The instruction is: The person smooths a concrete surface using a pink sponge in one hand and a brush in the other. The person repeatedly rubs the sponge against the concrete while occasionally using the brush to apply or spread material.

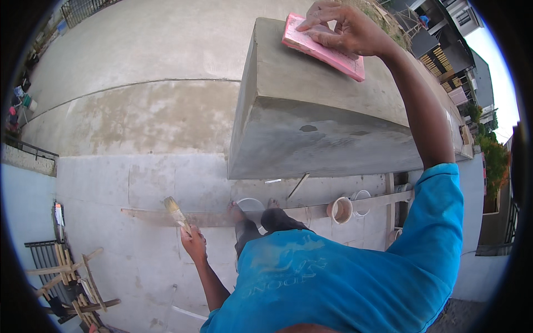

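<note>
My right hand (pixel 344 30) reaches up and grips a pink plastering float (pixel 325 51), its fingers closed on the back of it. The float lies against the top face of a grey cement-rendered block (pixel 327 119), close to the block's far left corner. A dark damp patch marks the near side of the block. Lower down and to the left, my left hand (pixel 193 244) is closed round the handle of a paintbrush (pixel 176 213). The pale bristles point up and away from the block, touching nothing.
A long plank (pixel 311 213) runs below the block, by my feet. Near it stand a pinkish bucket (pixel 340 210) and a pale bucket (pixel 361 204). A thin stick (pixel 298 186) leans by the block's base. Wooden scaffolding pieces (pixel 83 277) lie at lower left.
</note>
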{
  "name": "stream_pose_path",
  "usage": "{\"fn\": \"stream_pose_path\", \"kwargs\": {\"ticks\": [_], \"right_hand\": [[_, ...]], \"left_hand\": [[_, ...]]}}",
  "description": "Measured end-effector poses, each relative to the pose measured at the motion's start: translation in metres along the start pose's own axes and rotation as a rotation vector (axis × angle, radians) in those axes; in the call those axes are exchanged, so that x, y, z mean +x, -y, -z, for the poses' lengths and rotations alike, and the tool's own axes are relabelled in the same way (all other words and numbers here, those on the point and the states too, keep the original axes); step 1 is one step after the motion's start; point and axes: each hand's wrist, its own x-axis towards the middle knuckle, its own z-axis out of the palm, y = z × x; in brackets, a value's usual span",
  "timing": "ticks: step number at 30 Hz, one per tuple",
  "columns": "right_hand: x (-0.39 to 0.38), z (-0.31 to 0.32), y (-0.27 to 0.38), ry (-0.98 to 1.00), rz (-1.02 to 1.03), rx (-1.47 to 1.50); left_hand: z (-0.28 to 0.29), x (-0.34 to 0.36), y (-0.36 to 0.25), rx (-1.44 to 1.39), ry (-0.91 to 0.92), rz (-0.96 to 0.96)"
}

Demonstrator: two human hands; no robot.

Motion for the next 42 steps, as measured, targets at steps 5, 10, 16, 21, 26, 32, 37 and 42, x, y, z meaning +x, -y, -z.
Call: {"fn": "stream_pose_path", "kwargs": {"ticks": [5,10,16,21,26,32,37,42], "right_hand": [[0.056,-0.023,-0.018,-0.101,0.131,-0.086],[0.004,-0.018,0.030,0.160,0.158,0.056],[0.007,0.001,0.029,0.057,0.069,0.062],[0.026,-0.026,0.015,-0.013,0.280,0.091],[-0.020,0.000,0.036,0.244,0.132,0.118],[0.039,-0.022,0.027,-0.044,0.302,0.118],[-0.013,-0.014,0.041,0.176,0.205,0.093],[-0.088,0.036,0.090,0.055,0.164,0.104]], "left_hand": [[-0.009,0.006,-0.022,0.025,0.091,0.012],[-0.001,0.000,-0.015,0.027,0.036,0.023],[-0.006,0.007,-0.019,-0.051,0.104,-0.056],[-0.015,0.008,-0.058,0.045,0.161,-0.196],[0.000,-0.002,-0.059,0.066,0.081,-0.226],[-0.028,0.005,-0.086,-0.011,0.149,-0.257],[-0.016,-0.006,-0.077,-0.089,0.116,-0.344],[0.008,-0.026,-0.064,-0.035,0.237,-0.560]]}}
